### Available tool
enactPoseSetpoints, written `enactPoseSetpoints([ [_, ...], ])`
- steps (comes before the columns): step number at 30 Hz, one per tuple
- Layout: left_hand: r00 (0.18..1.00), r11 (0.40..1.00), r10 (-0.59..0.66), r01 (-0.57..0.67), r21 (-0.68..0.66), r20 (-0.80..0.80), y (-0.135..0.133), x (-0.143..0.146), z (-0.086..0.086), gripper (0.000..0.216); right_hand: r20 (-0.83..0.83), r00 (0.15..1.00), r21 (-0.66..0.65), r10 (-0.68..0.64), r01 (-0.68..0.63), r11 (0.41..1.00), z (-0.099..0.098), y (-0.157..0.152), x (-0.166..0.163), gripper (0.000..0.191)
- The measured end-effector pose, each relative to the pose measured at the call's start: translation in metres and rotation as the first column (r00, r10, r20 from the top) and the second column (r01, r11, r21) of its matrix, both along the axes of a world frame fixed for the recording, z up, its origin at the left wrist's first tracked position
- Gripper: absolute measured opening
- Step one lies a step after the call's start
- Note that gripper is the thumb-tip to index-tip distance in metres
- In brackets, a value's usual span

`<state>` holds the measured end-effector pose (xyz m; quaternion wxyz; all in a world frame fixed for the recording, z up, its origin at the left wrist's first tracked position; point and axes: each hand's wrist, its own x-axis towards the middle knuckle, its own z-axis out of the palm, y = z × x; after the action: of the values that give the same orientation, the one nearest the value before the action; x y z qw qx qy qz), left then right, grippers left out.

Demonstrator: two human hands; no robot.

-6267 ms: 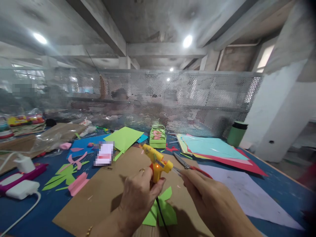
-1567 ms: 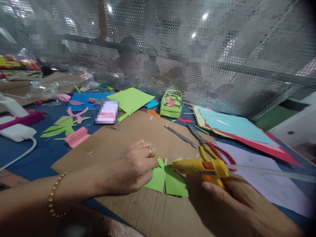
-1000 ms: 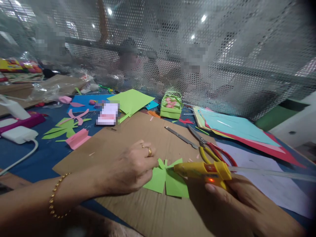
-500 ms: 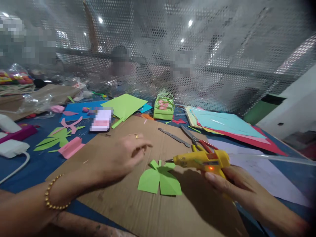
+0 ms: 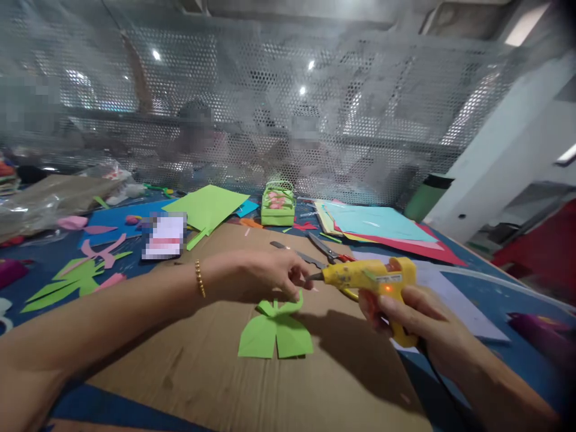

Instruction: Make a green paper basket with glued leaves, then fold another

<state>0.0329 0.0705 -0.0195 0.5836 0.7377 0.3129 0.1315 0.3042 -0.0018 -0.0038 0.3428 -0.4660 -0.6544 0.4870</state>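
My right hand [image 5: 418, 315] is wrapped round a yellow hot glue gun [image 5: 373, 274] with a small orange light glowing on its side. Its nozzle points left, close to the fingertips of my left hand [image 5: 285, 273]. The left fingers are closed at the upper right strip of a green paper cutout [image 5: 294, 341], which curls up to them. The cutout lies on a brown cardboard sheet [image 5: 216, 366], its lower flaps spread with a slit between. Behind the hands lie scissors [image 5: 324, 247] and a grey blade [image 5: 302, 257].
A small green paper basket [image 5: 278, 216] with pink pieces stands at the back. Coloured paper sheets [image 5: 378, 222] are stacked right of it. A phone [image 5: 164, 237], paper scraps [image 5: 72, 279] and a green sheet [image 5: 209, 204] lie left. A green cylinder [image 5: 427, 198] stands at the back right.
My left hand has moved right to the cutout, and its upper right strip is now raised at the fingers. The glue gun stays near it. The view has shifted right and tilted up.
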Motion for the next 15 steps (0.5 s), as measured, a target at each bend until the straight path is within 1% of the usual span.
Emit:
enactPoseSetpoints([
  [1, 0.999, 0.999, -0.034, 0.035, -0.034, 0.013, 0.000, 0.001, -0.002, 0.033, 0.003, 1.000, -0.001, -0.001, 0.001, 1.000, 0.000, -0.001, 0.000, 0.046],
  [2, 0.998, 0.997, -0.065, 0.065, -0.037, 0.014, 0.002, 0.001, -0.002, 0.035, 0.009, 1.000, 0.001, -0.006, 0.006, 1.000, 0.000, -0.001, 0.000, 0.046],
  [4, 0.990, 0.990, -0.136, 0.137, 0.026, -0.025, 0.008, 0.000, 0.000, 0.036, 0.027, 1.000, 0.008, -0.015, 0.015, 1.000, 0.000, -0.002, 0.000, 0.047],
  [7, 0.967, 0.964, -0.221, 0.237, 0.121, -0.129, 0.019, 0.001, 0.004, 0.031, 0.044, 0.999, 0.021, -0.011, 0.010, 1.000, -0.001, -0.001, 0.002, 0.049],
  [12, 0.937, 0.937, -0.271, 0.310, 0.162, -0.222, 0.032, 0.005, 0.006, 0.018, 0.055, 0.998, 0.002, -0.043, 0.043, 0.999, -0.004, -0.001, 0.006, 0.051],
  [15, 0.933, 0.921, -0.276, 0.326, 0.212, -0.232, 0.033, 0.005, 0.007, 0.019, 0.055, 0.997, -0.011, -0.046, 0.047, 0.999, -0.003, -0.001, 0.006, 0.050],
])
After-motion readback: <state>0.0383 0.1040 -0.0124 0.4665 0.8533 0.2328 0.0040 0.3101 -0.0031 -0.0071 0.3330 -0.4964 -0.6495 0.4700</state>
